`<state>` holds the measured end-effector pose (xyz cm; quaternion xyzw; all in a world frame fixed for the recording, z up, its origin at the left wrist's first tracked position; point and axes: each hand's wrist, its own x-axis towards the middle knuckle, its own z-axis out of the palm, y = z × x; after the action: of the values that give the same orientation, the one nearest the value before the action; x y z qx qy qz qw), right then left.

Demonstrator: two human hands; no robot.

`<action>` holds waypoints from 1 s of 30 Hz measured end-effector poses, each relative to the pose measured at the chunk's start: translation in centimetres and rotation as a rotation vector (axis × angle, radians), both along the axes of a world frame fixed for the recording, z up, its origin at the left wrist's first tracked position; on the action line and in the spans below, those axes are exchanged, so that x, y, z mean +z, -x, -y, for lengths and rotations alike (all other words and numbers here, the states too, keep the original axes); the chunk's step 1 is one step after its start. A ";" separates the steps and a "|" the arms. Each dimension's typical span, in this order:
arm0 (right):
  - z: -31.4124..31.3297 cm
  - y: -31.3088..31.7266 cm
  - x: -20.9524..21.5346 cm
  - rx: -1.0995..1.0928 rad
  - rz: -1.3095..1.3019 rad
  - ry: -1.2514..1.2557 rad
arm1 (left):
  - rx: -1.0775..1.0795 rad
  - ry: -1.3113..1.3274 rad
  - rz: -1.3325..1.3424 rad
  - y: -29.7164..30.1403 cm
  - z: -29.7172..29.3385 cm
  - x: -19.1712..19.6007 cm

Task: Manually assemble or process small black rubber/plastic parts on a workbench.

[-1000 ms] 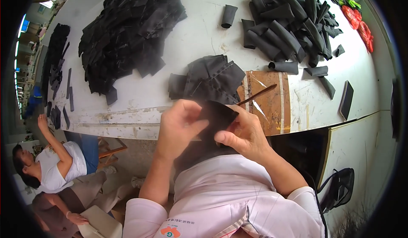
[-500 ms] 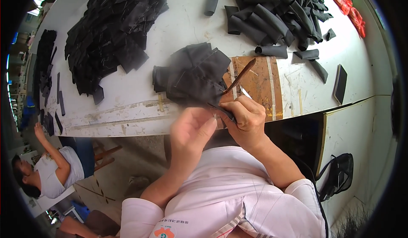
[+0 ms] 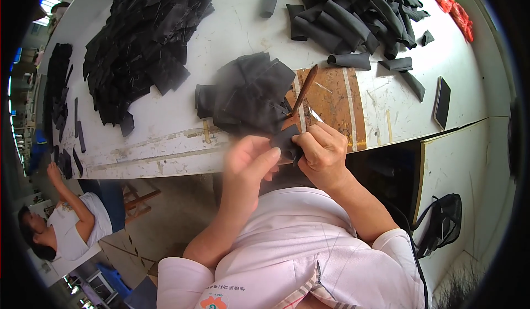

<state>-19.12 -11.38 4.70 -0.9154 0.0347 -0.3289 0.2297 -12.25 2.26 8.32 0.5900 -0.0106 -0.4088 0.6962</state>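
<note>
A small black fabric piece (image 3: 285, 141) is pinched at the table's front edge. My right hand (image 3: 323, 151) is closed on its right side, fingers curled. My left hand (image 3: 248, 162), slightly blurred, has thumb and fingers closed on its left edge. Just beyond my hands, a heap of black fabric pieces (image 3: 248, 93) lies on the table. A brown curved strip or rod (image 3: 305, 91) sticks up beside that heap; its lower end is hidden. Above my right knuckles shows a pointed silvery tip (image 3: 316, 115), its other end out of sight.
A brown board (image 3: 337, 104) lies on the white table (image 3: 138, 149). Large piles of black pieces (image 3: 143, 49) and black fabric tubes (image 3: 342, 22) stand farther off. A dark flat phone-like object (image 3: 441, 103) is at right. Another person (image 3: 77, 220) sits at far left.
The black piece between my hands has turned, showing more of its flat face. The brown strip has swung more upright. My left hand has shifted slightly, and the view has moved a little.
</note>
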 end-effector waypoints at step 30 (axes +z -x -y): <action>0.3 0.3 -0.7 -0.081 0.076 0.294 | 0.029 -0.069 0.060 0.5 1.1 -0.7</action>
<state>-19.38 -11.66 3.97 -0.9238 0.0145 -0.3739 0.0810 -12.75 1.14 7.67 0.6258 -0.0088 -0.3811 0.6805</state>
